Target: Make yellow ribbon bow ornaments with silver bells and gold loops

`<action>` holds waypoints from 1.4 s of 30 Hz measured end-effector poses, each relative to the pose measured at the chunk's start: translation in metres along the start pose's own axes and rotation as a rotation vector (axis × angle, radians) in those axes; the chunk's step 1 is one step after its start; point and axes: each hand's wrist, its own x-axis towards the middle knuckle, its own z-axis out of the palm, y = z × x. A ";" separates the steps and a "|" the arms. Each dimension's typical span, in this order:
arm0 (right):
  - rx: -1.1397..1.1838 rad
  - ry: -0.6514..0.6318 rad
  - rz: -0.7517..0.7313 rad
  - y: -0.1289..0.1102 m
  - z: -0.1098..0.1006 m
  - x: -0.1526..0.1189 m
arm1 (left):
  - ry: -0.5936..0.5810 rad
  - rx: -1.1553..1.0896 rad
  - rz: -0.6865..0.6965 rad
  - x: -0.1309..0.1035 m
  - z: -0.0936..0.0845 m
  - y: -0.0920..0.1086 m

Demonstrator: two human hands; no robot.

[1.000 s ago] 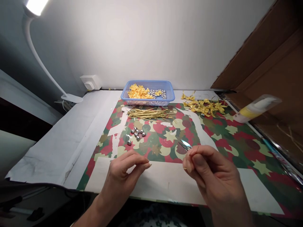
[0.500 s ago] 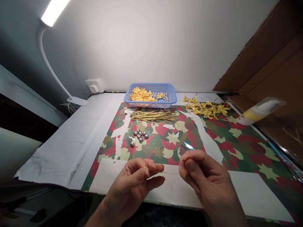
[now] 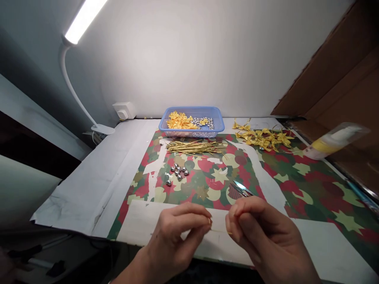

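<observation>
A thin gold wire tie (image 3: 218,230) spans the gap between my two hands, above the white strip along the table's front. My left hand (image 3: 185,232) is closed, its thumb and fingertips pinching one end, where a small gold loop shows. At the other end, my right hand (image 3: 260,232) is closed with thumb against curled fingers; the wire's tip pokes out by them. Small silver bells (image 3: 178,171) lie in a loose group beyond my left hand. Metal scissors or tweezers (image 3: 242,187), partly hidden, lie just past my right hand.
Behind the bells lies a bundle of gold wire ties (image 3: 194,147). A blue basket (image 3: 192,133) holds yellow ribbon flowers and silver bells. More yellow flowers with stems (image 3: 263,138) are piled at right, near a pump bottle (image 3: 334,141). A lamp (image 3: 69,75) stands left.
My left hand has gone from loosely spread fingers to a pinch on the wire, turning over slightly. My right hand has moved a little lower. The camera view has shifted slightly.
</observation>
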 end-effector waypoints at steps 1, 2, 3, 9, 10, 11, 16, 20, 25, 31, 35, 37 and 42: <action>-0.005 -0.012 -0.022 -0.001 -0.001 0.000 | -0.085 0.096 0.052 -0.001 0.000 0.002; -0.013 -0.029 -0.046 -0.002 -0.001 0.000 | -0.171 0.149 0.082 -0.001 0.000 0.004; -0.021 -0.047 -0.067 -0.003 -0.002 0.001 | -0.237 0.188 0.116 -0.001 0.001 0.004; 0.021 -0.140 -0.069 -0.006 -0.005 0.007 | -0.309 0.370 0.446 0.002 0.011 -0.005; 0.044 -0.133 -0.073 -0.007 -0.005 0.007 | -0.317 0.376 0.441 0.002 0.012 -0.008; 0.064 -0.119 -0.085 -0.008 -0.005 0.007 | -0.308 0.356 0.422 0.001 0.013 -0.010; -0.015 -0.118 -0.085 -0.010 -0.003 0.006 | 0.043 -0.046 0.303 -0.004 0.017 -0.011; -0.134 -0.147 -0.154 -0.006 0.008 0.004 | 0.026 -0.471 -0.130 0.001 0.025 -0.005; -0.159 -0.009 -0.232 -0.001 0.002 0.014 | 0.014 -0.739 -0.445 0.001 0.021 -0.007; -0.077 -0.016 -0.162 0.005 -0.009 0.024 | 0.106 -1.090 -0.450 -0.008 0.007 -0.015; -0.093 -0.054 -0.151 0.010 -0.005 0.022 | 0.191 -1.413 -0.429 -0.011 0.012 -0.020; -0.132 -0.083 -0.160 0.013 -0.005 0.022 | 0.228 -1.437 -0.427 -0.013 0.015 -0.022; -0.168 -0.215 -0.193 0.017 -0.010 0.023 | 0.252 -1.287 -0.450 -0.010 0.015 -0.022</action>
